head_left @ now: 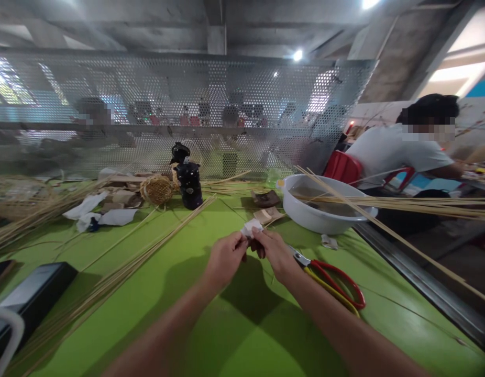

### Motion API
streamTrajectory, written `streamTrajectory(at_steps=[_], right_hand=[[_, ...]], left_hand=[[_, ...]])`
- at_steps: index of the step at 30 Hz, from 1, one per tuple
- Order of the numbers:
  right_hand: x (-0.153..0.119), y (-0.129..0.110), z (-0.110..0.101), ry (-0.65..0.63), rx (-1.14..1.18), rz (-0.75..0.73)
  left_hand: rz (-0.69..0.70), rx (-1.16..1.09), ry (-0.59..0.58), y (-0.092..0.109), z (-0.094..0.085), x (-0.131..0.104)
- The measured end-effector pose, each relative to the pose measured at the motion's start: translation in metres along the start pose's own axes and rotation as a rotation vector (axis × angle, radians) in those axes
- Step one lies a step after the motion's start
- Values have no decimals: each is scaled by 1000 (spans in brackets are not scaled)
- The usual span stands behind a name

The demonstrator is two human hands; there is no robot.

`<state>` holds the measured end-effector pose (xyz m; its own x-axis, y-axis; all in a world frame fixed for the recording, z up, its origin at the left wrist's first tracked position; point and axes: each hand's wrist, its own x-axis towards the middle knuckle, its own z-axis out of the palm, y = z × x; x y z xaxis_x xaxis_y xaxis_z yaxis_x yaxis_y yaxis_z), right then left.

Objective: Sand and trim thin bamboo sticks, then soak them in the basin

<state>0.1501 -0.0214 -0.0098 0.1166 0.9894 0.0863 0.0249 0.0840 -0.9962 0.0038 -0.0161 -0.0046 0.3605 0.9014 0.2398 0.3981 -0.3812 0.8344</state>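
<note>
A small piece of white paper (pixel 252 227) is pinched between my two hands, a little above the green table (pixel 164 324). My left hand (pixel 227 257) grips its left side with thumb and fingers together. On the other side, the fingers of my right hand (pixel 274 251) are closed on the same paper. Scissors (pixel 337 285) with one red and one yellow handle lie beside my right forearm, their blades partly hidden behind it. Just beyond my hands are a piece of brown paper (pixel 268 215) and a darker brown piece (pixel 265 198).
A white basin (pixel 324 222) of water with long strips (pixel 415 205) across it stands right. More strips (pixel 148 250) lie left, near a black box (pixel 38 293), crumpled paper (pixel 117 217), a woven basket (pixel 156 189) and a black bottle (pixel 189 186). Beyond the table's right edge sits a person (pixel 387 152).
</note>
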Motion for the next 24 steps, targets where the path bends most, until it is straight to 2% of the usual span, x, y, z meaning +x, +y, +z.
streamTrajectory(at_steps=[9,18,24], right_hand=[[3,-11,-8,37,75,3],[2,5,0,-35,19,-3],[9,-4,-9,57,84,-2]], left_hand=[[-19,-95,-15,-4,5,1],[-27,-107,-10,-5,3,2],[-22,-89,-9,-7,5,2]])
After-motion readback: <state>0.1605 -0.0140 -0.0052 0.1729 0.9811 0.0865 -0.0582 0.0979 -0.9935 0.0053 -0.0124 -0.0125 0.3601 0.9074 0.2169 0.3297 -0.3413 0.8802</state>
